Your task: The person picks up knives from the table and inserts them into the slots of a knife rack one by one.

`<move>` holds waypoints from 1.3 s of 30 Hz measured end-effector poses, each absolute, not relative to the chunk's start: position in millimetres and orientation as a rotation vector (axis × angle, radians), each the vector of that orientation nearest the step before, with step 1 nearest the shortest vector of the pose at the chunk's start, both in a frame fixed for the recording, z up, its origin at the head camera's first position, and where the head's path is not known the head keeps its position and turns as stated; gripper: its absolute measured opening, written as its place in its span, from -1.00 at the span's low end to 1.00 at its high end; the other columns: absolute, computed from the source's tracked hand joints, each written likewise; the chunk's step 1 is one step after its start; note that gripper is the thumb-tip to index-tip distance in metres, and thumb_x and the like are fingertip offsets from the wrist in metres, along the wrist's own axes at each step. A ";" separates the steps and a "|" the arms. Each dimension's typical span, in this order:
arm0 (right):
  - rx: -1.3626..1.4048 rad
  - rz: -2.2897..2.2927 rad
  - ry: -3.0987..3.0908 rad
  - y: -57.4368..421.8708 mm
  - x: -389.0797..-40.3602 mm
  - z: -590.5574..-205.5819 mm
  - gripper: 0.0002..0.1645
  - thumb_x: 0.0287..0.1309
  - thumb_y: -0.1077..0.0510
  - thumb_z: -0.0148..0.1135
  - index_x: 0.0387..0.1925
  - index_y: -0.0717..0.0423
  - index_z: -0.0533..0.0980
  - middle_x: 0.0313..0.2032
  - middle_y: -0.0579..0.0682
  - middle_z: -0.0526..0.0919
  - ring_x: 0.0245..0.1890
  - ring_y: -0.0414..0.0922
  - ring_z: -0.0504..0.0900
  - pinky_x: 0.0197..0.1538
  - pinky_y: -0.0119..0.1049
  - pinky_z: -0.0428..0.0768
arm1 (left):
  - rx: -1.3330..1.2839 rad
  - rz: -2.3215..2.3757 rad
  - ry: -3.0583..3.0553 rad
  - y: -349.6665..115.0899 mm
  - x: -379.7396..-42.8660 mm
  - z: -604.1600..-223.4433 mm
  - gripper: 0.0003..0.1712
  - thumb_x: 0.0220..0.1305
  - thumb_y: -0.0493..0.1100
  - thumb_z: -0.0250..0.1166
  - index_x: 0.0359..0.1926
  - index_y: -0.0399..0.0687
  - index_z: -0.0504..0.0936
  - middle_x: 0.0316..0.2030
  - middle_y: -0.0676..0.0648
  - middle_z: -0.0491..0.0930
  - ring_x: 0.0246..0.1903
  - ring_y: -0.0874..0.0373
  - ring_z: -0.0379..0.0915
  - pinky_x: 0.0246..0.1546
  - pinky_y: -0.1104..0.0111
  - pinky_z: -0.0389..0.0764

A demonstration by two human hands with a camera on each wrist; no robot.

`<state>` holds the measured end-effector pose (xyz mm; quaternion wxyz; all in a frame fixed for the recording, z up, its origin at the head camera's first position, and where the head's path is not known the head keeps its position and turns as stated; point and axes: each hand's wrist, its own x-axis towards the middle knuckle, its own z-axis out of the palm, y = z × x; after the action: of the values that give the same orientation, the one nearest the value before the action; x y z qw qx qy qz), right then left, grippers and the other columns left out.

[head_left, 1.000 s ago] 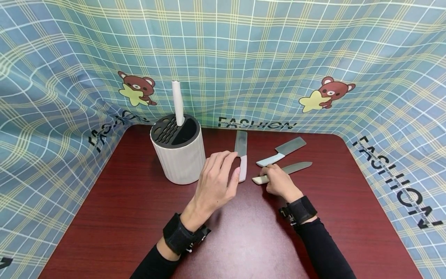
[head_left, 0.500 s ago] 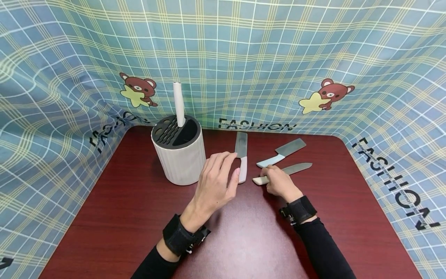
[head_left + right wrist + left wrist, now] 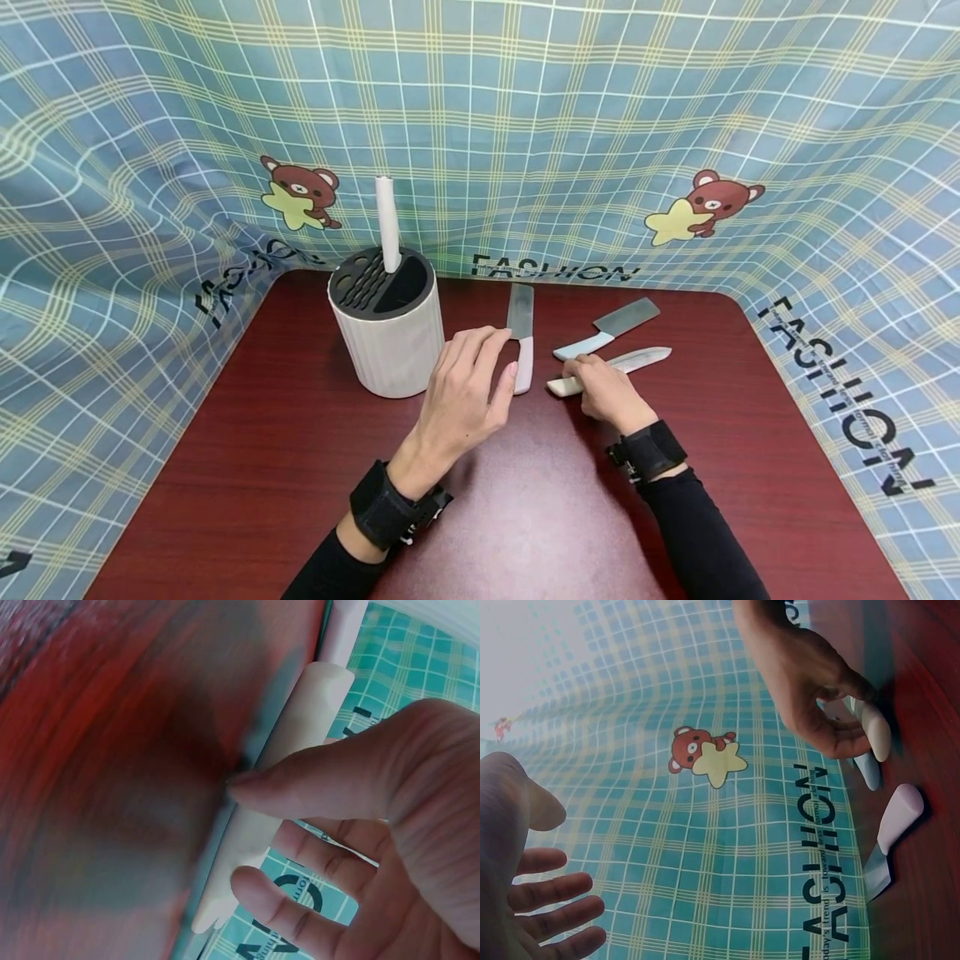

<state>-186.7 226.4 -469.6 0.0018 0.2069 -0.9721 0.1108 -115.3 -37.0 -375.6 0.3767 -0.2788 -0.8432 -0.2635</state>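
Note:
In the head view, my right hand (image 3: 607, 392) pinches the cream handle of a pointed kitchen knife (image 3: 640, 359) at the right of the table. The right wrist view shows the thumb and fingers on either side of that cream handle (image 3: 281, 761). My left hand (image 3: 467, 387) hovers with relaxed fingers beside a pink-handled cleaver (image 3: 523, 362), holding nothing; its fingers (image 3: 559, 889) are spread in the left wrist view. Just behind the right hand lies a blue-handled cleaver (image 3: 627, 317).
A white ribbed knife block (image 3: 393, 354) with a black slotted top stands left of the left hand. One white-handled knife (image 3: 387, 225) stands upright in it. A plaid cloth (image 3: 480, 125) hangs behind the dark red table (image 3: 262, 467) and along its sides.
The pointed knife's blade has tilted and now catches the light, and the right hand has shifted slightly to the right. The left hand keeps its place.

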 end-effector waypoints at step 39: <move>0.647 0.335 -2.662 241.8 -193.9 -464.7 -0.57 0.14 0.39 0.32 0.06 0.10 0.67 -0.11 0.11 0.68 -0.20 0.10 0.69 -0.40 -0.01 0.65 | -0.706 -0.679 -2.177 -40.6 -113.6 -377.7 -0.58 0.39 -0.11 0.18 0.18 -0.20 0.57 0.02 -0.14 0.61 0.04 -0.01 0.50 0.07 0.18 0.54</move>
<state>-193.9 241.8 -464.7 0.1897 0.2301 -0.9470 0.1194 -113.6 -40.6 -377.7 0.3681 -0.2750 -0.8479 -0.2643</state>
